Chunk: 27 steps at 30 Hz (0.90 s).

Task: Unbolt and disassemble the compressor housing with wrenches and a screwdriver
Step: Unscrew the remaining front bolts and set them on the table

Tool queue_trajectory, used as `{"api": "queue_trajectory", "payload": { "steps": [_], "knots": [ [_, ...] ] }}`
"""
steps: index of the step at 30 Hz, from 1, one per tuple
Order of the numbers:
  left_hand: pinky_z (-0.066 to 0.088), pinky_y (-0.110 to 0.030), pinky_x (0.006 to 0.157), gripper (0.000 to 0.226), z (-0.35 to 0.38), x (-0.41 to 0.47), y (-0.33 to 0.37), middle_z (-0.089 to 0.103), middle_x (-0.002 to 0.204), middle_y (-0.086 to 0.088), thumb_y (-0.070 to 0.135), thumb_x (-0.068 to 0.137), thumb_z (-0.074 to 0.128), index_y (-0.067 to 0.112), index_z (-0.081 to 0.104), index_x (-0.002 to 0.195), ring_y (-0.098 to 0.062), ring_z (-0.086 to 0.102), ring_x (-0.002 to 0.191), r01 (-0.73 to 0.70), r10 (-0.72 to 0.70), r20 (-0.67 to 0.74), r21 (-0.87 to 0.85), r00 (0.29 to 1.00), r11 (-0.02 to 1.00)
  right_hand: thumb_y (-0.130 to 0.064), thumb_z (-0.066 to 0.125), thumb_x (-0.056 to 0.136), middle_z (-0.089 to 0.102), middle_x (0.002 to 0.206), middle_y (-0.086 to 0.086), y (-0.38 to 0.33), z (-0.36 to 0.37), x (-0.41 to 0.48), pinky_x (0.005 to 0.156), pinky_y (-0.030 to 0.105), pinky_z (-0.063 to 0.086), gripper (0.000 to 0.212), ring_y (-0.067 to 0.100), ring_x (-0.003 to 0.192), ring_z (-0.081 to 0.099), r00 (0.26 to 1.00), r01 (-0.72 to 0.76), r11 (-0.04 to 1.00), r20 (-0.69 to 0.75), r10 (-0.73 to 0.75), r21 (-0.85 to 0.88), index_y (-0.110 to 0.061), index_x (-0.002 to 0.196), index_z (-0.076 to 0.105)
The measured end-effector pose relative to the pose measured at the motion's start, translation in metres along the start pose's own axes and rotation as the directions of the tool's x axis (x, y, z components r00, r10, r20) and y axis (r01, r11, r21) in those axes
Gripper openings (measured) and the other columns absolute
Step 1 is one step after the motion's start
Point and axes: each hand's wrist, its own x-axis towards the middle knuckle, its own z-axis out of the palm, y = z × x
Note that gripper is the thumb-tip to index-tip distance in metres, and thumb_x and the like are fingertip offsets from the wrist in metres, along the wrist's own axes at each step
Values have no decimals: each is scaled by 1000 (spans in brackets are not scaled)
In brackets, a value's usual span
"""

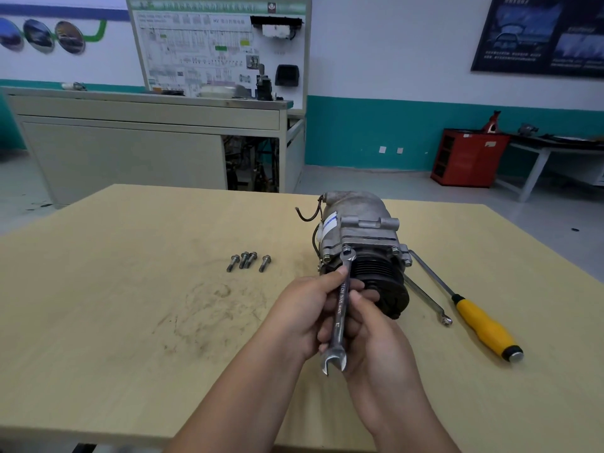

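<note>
A grey metal compressor [359, 230] lies on the wooden table [130, 322], its black pulley [389, 289] facing me. A combination wrench [340, 318] has its ring end on a bolt [346, 249] at the housing's near left corner. My left hand [304, 308] grips the wrench shaft, thumb along it. My right hand [369, 328] grips the same shaft from the right, lower down. The wrench's open end points toward me. Several removed bolts [248, 261] lie on the table left of the compressor.
A yellow-handled screwdriver [483, 325] and a second wrench [428, 302] lie right of the compressor. Beyond the table stand a grey training bench with a wiring board [215, 44], and a red cabinet [467, 158] at the right wall.
</note>
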Motion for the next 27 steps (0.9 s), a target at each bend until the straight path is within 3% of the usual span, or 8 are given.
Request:
{"api": "queue_trajectory", "payload": {
  "steps": [3,6,9,11,13,15,20,27],
  "knots": [
    [31,-15,29,28,1,-1,0,74,76,-14,27,95,51,5,56,78,-19,68,54,74,-71,42,-75,997,994,-17,45,92,47,48,9,4,-4,0,37,21,39,36,14,39,46,998,-56,988,32,52,144,-9,66,69],
    [33,-14,32,32,1,0,-3,74,78,-12,32,96,47,10,56,75,-24,67,69,102,-100,80,-27,992,994,-18,50,85,39,47,3,9,-5,1,35,17,30,21,8,37,36,995,-93,967,-15,99,236,-9,72,64],
    [40,-16,41,48,-1,3,-10,70,67,-5,41,96,46,13,67,63,-18,56,49,15,-23,45,167,999,986,-12,51,89,42,48,-2,6,-11,3,33,15,28,18,4,35,33,985,-116,949,-87,148,293,-9,75,61],
    [46,-16,48,44,0,4,-12,63,55,2,43,94,48,11,69,72,-9,53,42,-78,85,-12,288,996,954,-11,52,91,45,49,-2,1,-15,3,32,15,30,14,4,34,35,979,-124,961,-124,159,249,-9,81,62],
    [47,-18,52,38,2,5,-11,66,61,-1,38,93,54,5,69,80,-6,54,43,-165,185,-32,317,982,934,-11,55,90,47,49,0,-4,-16,2,32,15,33,12,5,34,39,976,-132,975,-148,159,177,-7,82,62],
    [46,-14,47,33,4,5,-9,70,67,-6,29,92,58,6,68,71,-6,54,41,-220,237,-23,286,971,932,-11,57,90,50,47,3,-8,-15,1,33,15,35,15,6,34,43,973,-139,985,-167,156,106,-8,77,64],
    [44,-15,45,31,5,5,-7,70,75,-10,24,94,55,9,66,70,-7,52,37,-164,163,22,215,986,963,-13,52,92,46,47,3,-18,-16,-1,34,16,34,43,7,35,40,973,-195,969,-95,210,148,-12,53,71],
    [38,-14,35,30,5,3,-6,73,79,-14,26,95,52,8,59,72,-14,50,32,9,-8,106,-9,994,1000,-18,56,75,43,50,1,-18,-14,0,36,18,39,24,7,36,41,963,-266,904,53,264,334,-7,58,69]
  ]
}}
